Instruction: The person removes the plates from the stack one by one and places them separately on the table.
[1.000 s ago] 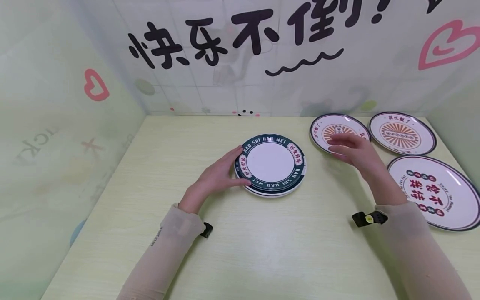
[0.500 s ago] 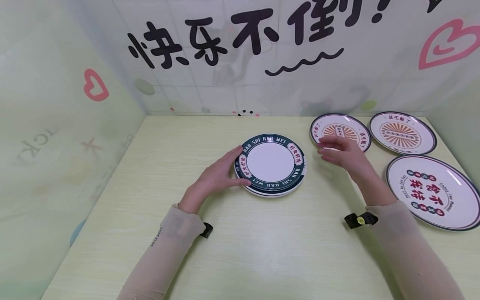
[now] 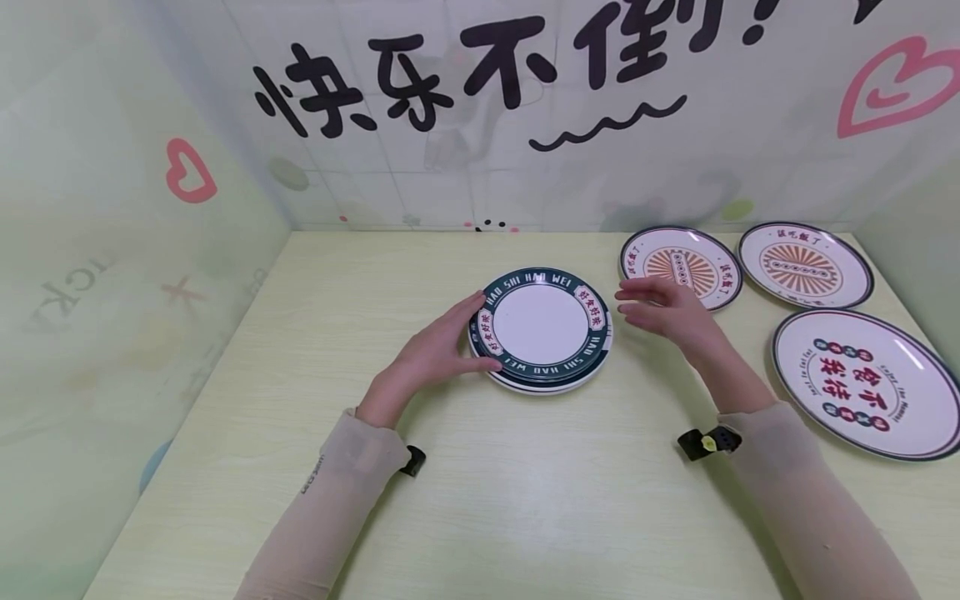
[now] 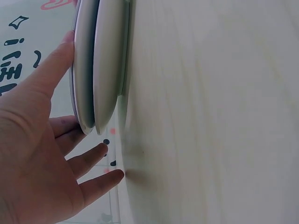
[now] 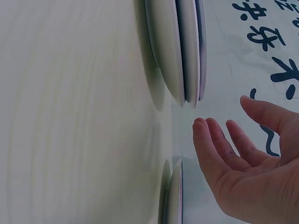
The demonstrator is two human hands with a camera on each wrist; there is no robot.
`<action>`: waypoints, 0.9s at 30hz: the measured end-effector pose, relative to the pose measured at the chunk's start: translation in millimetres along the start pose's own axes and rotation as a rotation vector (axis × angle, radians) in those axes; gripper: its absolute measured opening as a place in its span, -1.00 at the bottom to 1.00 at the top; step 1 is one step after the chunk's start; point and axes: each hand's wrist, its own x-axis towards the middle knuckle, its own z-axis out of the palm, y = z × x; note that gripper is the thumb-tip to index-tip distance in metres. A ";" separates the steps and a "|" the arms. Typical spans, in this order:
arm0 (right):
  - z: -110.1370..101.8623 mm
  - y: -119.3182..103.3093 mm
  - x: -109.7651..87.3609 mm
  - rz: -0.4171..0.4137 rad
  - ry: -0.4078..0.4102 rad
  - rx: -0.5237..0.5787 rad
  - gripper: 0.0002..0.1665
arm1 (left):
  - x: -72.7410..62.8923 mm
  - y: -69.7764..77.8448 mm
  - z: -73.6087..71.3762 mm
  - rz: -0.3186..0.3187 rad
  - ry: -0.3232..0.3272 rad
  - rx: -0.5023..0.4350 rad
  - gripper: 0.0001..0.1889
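Observation:
A stack of round plates (image 3: 542, 325) sits mid-table, the top one white with a dark green rim lettered HAO SHI HAO WEI. My left hand (image 3: 431, 354) spreads round its left side, with the thumb and fingers touching the rim. In the left wrist view the stacked plates (image 4: 105, 70) show edge-on, and the lower fingers reach past them. Just right of the stack is my right hand (image 3: 667, 317), holding nothing, its fingers loosely bent. The right wrist view shows a gap between that hand (image 5: 247, 172) and the stacked plates (image 5: 175, 51).
Two small sunburst-patterned plates, one nearer (image 3: 716, 279) and one farther right (image 3: 806, 267), lie at the back right. A larger oval plate (image 3: 870, 383) with red characters lies in front of them. Printed walls (image 3: 450, 192) enclose the table (image 3: 480, 500) at the back and sides.
My right hand has moved left, away from over the small sunburst plate, toward the stack's right edge. The left hand and the stack have stayed in place.

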 end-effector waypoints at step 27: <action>23.8 3.8 18.8 0.008 0.049 -0.148 -0.32 | 0.3 -0.2 0.7 0.004 0.003 -0.002 0.16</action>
